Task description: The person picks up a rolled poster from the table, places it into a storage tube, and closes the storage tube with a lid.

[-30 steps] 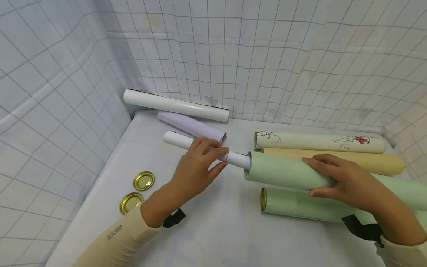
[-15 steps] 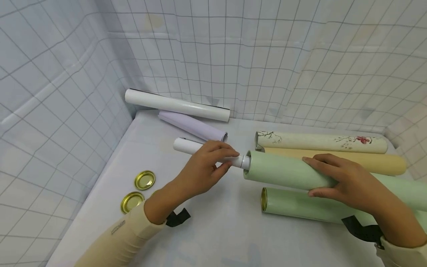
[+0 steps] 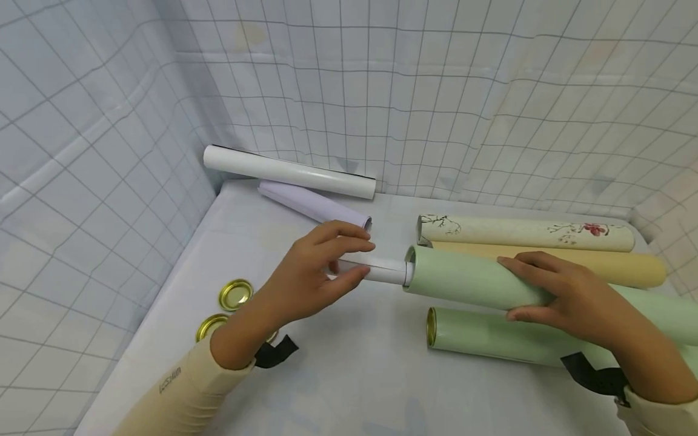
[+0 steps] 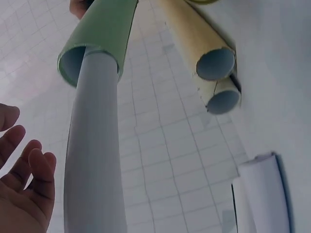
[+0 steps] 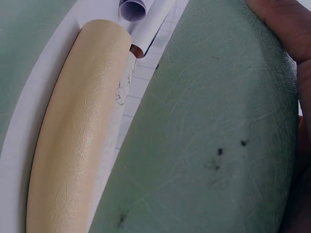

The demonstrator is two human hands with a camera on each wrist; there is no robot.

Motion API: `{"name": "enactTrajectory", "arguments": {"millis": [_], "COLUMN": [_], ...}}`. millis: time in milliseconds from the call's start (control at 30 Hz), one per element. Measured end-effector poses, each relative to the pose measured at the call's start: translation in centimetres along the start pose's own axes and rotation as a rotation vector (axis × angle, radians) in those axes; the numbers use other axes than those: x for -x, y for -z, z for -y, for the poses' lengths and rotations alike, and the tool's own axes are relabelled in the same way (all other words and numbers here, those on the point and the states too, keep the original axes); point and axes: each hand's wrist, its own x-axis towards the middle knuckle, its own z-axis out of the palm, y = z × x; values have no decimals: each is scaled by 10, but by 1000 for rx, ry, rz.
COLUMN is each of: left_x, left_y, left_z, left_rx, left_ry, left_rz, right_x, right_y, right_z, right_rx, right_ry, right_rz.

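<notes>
In the head view my right hand (image 3: 551, 290) grips a light green cardboard tube (image 3: 469, 275) from above, thumb on the near side. A white paper roll (image 3: 382, 269) sticks out of the tube's open left end. My left hand (image 3: 311, 266) is beside the outer part of this roll, fingers loosely bent and thumb apart, hiding its left end. The left wrist view shows a gap between the left hand's fingers (image 4: 36, 167) and the white roll (image 4: 95, 145), whose far end is inside the green tube (image 4: 104, 29). The green surface fills much of the right wrist view.
Nearer lies a second green tube (image 3: 491, 333) with a gold-rimmed end. Behind are a yellow roll (image 3: 621, 266) and a cream roll with painted blossoms (image 3: 507, 233). A lilac roll (image 3: 316, 206) and a glossy white roll (image 3: 289, 172) lie back left. Gold lids (image 3: 235, 295) lie front left.
The white roll has slid rightward, farther into the green tube. My left hand moved right with it, then back left, its fingers spreading from the roll. The right hand stays on the tube.
</notes>
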Motion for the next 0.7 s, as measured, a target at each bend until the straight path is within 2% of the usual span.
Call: {"name": "enactTrajectory", "arguments": {"millis": [133, 200, 300, 400, 533, 700], "left_x": [8, 14, 25, 35, 44, 49], "left_y": [27, 42, 62, 76, 83, 77], "left_z": [11, 21, 35, 45, 56, 66], "left_rx": [-131, -166, -175, -142, -73, 30], "left_ry": [-57, -70, -48, -3, 58, 117], "left_rz": [18, 35, 71, 78, 95, 131], "right_x": [2, 3, 5, 5, 4, 2], "right_y": [1, 0, -1, -2, -2, -1], "right_z": [-1, -3, -6, -8, -7, -4], "right_rx": [-11, -19, -27, -23, -19, -14], "right_ry": [0, 9, 22, 24, 23, 9], "right_rz": [-7, -13, -22, -25, -23, -12]}}
